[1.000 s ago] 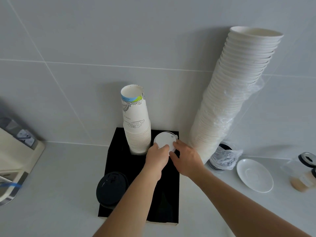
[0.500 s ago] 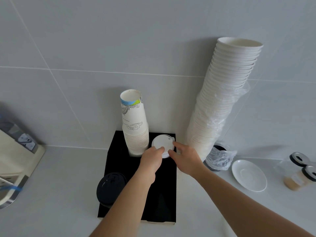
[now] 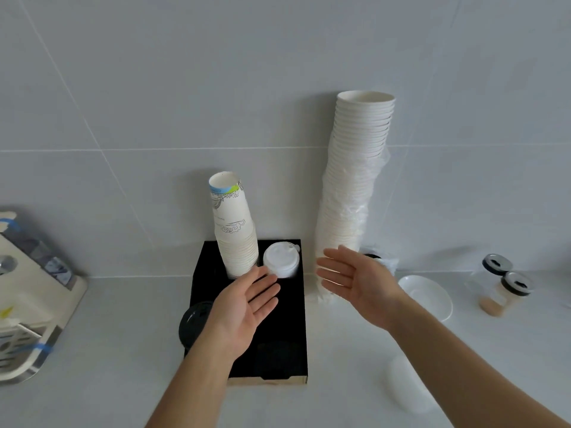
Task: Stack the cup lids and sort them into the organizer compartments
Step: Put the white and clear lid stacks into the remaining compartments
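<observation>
A stack of white cup lids [image 3: 280, 261] sits in the back right compartment of the black organizer [image 3: 290, 319]. Black lids [image 3: 193, 322] fill its front left compartment, partly behind my left wrist. My left hand [image 3: 244, 307] hovers open, palm up, just in front of the white lids and apart from them. My right hand [image 3: 355, 282] is open too, fingers spread, to the right of the organizer, holding nothing.
A stack of printed paper cups [image 3: 234, 230] stands in the back left compartment. A tall leaning stack of white cups [image 3: 352, 193] rises by the wall. A white saucer [image 3: 429, 293], two glass jars [image 3: 500, 285] and a white appliance [image 3: 27, 291] flank the counter.
Both hands have let go of the white lids and drawn back toward me with the fingers spread. The lids stay in the back right compartment.
</observation>
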{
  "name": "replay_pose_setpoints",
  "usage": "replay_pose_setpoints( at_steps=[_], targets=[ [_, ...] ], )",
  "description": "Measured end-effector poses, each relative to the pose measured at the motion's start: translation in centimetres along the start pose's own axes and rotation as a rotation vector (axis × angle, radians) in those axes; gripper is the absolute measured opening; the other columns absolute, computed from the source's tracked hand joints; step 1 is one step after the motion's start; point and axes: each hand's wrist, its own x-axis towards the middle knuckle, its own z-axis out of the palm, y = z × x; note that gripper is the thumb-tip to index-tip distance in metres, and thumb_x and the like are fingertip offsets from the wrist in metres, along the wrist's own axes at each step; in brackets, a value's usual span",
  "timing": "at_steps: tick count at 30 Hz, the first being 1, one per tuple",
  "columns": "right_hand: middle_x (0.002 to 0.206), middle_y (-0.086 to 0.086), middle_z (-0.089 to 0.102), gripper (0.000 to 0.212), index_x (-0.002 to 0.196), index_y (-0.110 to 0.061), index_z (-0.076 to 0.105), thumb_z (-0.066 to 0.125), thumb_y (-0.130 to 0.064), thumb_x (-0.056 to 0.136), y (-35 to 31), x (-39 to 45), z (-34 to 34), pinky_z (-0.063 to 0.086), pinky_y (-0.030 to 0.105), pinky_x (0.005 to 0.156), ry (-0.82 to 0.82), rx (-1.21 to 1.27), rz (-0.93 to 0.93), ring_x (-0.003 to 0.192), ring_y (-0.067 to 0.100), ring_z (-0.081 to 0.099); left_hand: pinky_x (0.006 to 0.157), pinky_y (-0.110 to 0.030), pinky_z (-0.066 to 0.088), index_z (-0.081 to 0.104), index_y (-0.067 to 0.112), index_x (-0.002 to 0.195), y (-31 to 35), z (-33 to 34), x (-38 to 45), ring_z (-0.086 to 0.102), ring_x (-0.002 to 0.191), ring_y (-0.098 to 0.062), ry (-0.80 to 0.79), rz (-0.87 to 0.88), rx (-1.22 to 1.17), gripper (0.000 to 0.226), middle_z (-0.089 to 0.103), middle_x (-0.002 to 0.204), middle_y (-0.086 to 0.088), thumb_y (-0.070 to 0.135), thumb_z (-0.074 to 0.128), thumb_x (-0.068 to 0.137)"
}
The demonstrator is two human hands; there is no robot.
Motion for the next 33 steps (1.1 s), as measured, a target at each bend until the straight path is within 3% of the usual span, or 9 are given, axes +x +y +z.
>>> replay_pose_setpoints(
  at_steps=[5,16,24,30,33],
  targets=[
    [0.107,0.012,0.078,0.031,0.112,-0.006,0.069,0.051,-0.027,0.100,-0.3,-3.7,-4.3,0.054,0.038,0.089,0.042,0.090,-0.015,0.103,0.026,0.073,0.088,-0.039,0.052,0.064,0.007,0.117,-1.7,0.0,-2.9,0.067,0.107,-0.028,-0.025,-0.039,-0.039,0.031,0.073,0.112,-0.015,0.027,0.053,0.096],
    [0.105,0.013,0.079,0.033,0.113,-0.004,0.068,0.051,-0.027,0.099,0.9,-8.3,-15.0,0.053,0.040,0.090,0.214,0.197,-0.011,0.103,0.028,0.072,0.096,-0.040,0.049,0.063,0.008,0.115,-8.1,4.3,-4.5,0.065,0.109,-0.029,-0.051,-0.155,0.055,0.030,0.071,0.113,-0.015,0.028,0.051,0.096],
    [0.113,0.012,0.074,0.022,0.107,-0.008,0.072,0.060,-0.024,0.096,4.3,-9.3,-21.3,0.052,0.042,0.098,0.344,-0.004,0.006,0.107,0.027,0.069,0.081,-0.035,0.051,0.065,0.009,0.108,-14.9,6.3,-3.1,0.066,0.098,-0.026,-0.011,-0.284,0.202,0.023,0.069,0.112,-0.015,0.025,0.054,0.095],
    [0.117,0.009,0.071,0.024,0.113,-0.010,0.070,0.063,-0.023,0.095,7.3,-8.1,-24.7,0.053,0.036,0.091,0.363,-0.114,0.099,0.109,0.024,0.067,0.083,-0.034,0.051,0.061,0.012,0.121,-19.3,8.3,-1.8,0.065,0.106,-0.022,0.017,-0.322,0.408,0.036,0.067,0.118,-0.010,0.031,0.063,0.090],
    [0.118,0.009,0.070,0.025,0.115,-0.011,0.070,0.065,-0.024,0.094,8.5,-7.3,-25.7,0.052,0.036,0.091,0.347,-0.152,0.131,0.110,0.025,0.066,0.094,-0.035,0.047,0.058,0.014,0.123,-20.7,9.5,-1.4,0.060,0.113,-0.021,0.001,-0.335,0.493,0.038,0.062,0.123,-0.007,0.033,0.062,0.090]
  ],
)
